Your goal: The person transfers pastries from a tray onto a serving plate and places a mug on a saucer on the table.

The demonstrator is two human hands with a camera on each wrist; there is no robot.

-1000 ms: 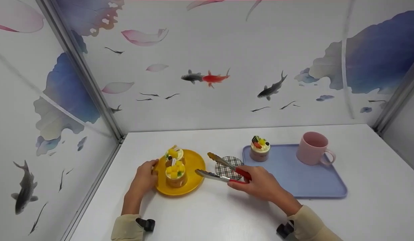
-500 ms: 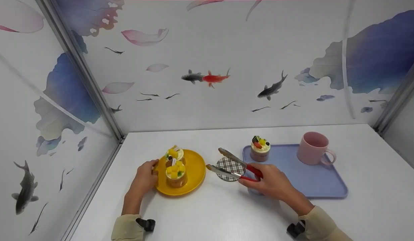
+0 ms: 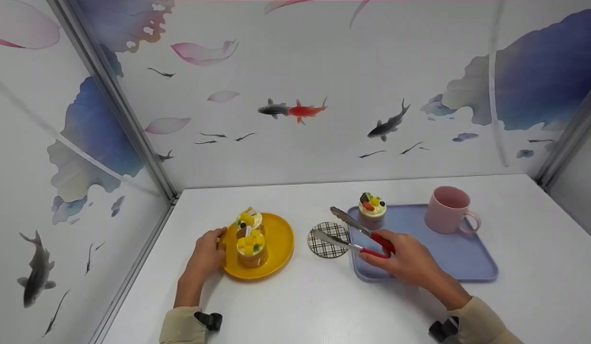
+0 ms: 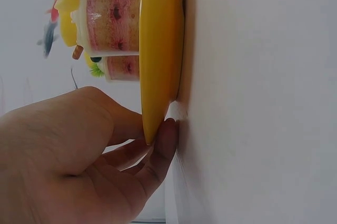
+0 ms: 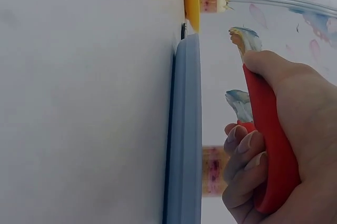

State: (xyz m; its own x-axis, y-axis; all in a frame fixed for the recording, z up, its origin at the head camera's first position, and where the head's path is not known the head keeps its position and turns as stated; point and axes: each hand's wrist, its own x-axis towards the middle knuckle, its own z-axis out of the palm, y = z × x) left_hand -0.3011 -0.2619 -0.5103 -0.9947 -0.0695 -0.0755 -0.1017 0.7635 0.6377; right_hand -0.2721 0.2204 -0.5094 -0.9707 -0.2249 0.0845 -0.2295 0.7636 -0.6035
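My left hand [image 3: 209, 253] pinches the left rim of a yellow plate [image 3: 280, 239], thumb above and fingers beneath, as the left wrist view shows. Two dessert cups stand on that plate: a front one topped with mango cubes [image 3: 251, 248] and another cup [image 3: 250, 217] partly hidden behind it. In my right hand [image 3: 410, 255] is a pair of red-handled tongs [image 3: 355, 234], their metal tips spread apart with nothing between them. The tongs reach over the left edge of a blue tray [image 3: 448, 260]. Just past their upper arm, a fruit-topped dessert cup [image 3: 371, 212] sits on the tray.
A pink mug [image 3: 445, 210] stands at the tray's back right. Between plate and tray lies a round plaid coaster [image 3: 326, 246], overlapped by the lower arm of the tongs. White panels with painted fish [image 3: 305, 111] enclose the table at the back and sides.
My right hand has moved right with the spread tongs, from beside the yellow plate to the tray's left edge. The left hand and plate have stayed put.
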